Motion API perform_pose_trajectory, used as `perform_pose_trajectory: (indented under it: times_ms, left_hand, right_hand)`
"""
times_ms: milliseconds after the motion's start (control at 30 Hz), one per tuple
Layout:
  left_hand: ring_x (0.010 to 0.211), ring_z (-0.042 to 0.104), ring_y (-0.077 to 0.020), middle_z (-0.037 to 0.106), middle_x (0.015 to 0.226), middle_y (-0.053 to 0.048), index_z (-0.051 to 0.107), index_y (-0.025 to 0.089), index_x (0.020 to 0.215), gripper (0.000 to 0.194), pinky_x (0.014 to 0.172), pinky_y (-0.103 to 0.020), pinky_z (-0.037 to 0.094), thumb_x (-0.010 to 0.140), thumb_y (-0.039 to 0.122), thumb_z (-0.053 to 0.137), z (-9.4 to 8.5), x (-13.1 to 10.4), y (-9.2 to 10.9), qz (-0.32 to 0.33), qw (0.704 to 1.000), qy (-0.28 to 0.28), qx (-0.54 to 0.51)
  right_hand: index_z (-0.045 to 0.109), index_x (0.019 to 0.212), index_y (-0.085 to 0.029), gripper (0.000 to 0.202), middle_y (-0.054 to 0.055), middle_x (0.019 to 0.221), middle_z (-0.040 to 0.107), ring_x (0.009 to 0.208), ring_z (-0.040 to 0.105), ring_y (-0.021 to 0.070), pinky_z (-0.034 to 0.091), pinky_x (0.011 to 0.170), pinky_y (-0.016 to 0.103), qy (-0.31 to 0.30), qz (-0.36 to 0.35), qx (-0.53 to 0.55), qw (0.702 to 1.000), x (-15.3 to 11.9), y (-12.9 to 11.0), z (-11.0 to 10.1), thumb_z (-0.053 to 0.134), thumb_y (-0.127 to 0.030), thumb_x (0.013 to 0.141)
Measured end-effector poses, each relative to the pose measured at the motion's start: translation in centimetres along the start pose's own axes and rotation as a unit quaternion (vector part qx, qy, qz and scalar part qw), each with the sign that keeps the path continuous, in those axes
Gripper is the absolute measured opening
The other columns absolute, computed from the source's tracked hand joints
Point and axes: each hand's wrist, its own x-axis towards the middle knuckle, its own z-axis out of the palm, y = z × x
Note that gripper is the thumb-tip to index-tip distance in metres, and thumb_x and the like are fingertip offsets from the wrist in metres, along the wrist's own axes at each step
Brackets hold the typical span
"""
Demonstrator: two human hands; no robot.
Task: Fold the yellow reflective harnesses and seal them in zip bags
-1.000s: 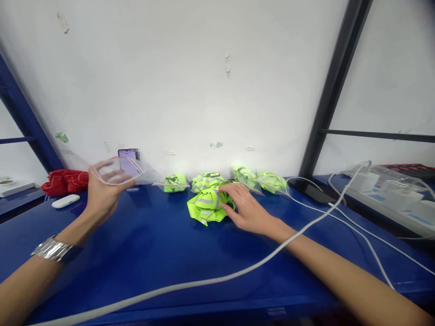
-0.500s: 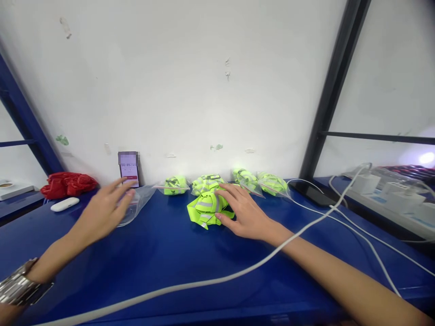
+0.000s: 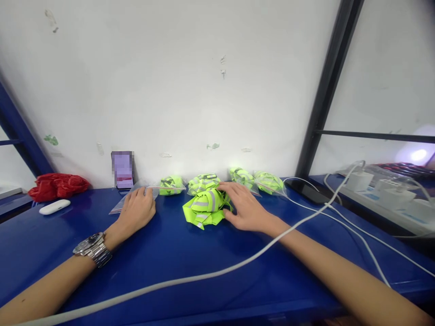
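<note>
A crumpled neon-yellow reflective vest (image 3: 204, 207) with grey stripes lies bundled on the blue table. My right hand (image 3: 243, 207) cups its right side, fingers over the top and thumb low at the edge. To the left, my left hand (image 3: 137, 209), with a metal watch on the wrist, is palm down on a clear plastic bag (image 3: 117, 208). Its fingers curl over the bag, and their tips are partly hidden. Behind the vest, along the wall, lie several similar yellow bundles in clear bags, one of them a bagged bundle (image 3: 171, 185) nearest my left hand.
A phone (image 3: 123, 170) leans on the wall. Red crumpled fabric (image 3: 59, 186) and a white case (image 3: 55, 207) lie at left. A white cable (image 3: 204, 277) crosses in front of my right forearm. At right are a dark phone (image 3: 309, 192) and chargers (image 3: 360, 180).
My left hand has come down and to the right onto the plastic bag, which has shifted and changed shape. My right hand stays at the vest. The view has moved slightly.
</note>
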Motion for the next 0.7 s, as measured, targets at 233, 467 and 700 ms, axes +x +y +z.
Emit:
perform_pose_trajectory:
  times_ms: [233, 467, 700]
  left_hand:
    - [0.086, 0.061, -0.035, 0.065, 0.084, -0.017, 0.058, 0.012, 0.091, 0.035, 0.076, -0.046, 0.044, 0.095, 0.034, 0.03, -5.1, -1.6, 6.9, 0.029, 0.985, 0.142, 0.09]
    - [0.091, 0.061, -0.0337, 0.061, 0.094, -0.019, 0.057, 0.009, 0.1, 0.031, 0.072, -0.041, 0.048, 0.093, 0.027, 0.033, -2.7, -1.2, 7.7, 0.074, 0.995, 0.023, 0.06]
    - [0.105, 0.058, -0.0287, 0.059, 0.109, -0.017, 0.055, 0.012, 0.103, 0.025, 0.08, -0.038, 0.049, 0.09, 0.02, 0.035, -0.5, 1.3, 4.2, 0.127, 0.992, -0.008, -0.001]
  right_hand:
    - [0.042, 0.134, -0.016, 0.056, 0.016, 0.14, 0.042, 0.129, 0.038, 0.0332, 0.038, 0.1, 0.051, -0.059, 0.027, -0.073, 0.995, -0.3, 2.5, 0.7, 0.049, -0.015, 0.078]
    - [0.054, 0.113, -0.018, 0.036, 0.01, 0.1, 0.059, 0.099, 0.054, 0.0275, 0.045, 0.087, 0.046, -0.074, 0.061, -0.059, 0.994, -0.2, 2.1, 0.7, 0.054, -0.02, 0.078]
    - [0.051, 0.121, -0.02, 0.034, 0.011, 0.11, 0.056, 0.103, 0.055, 0.026, 0.047, 0.085, 0.042, -0.07, 0.061, -0.02, 0.995, -0.2, 2.0, 1.4, 0.052, -0.027, 0.088]
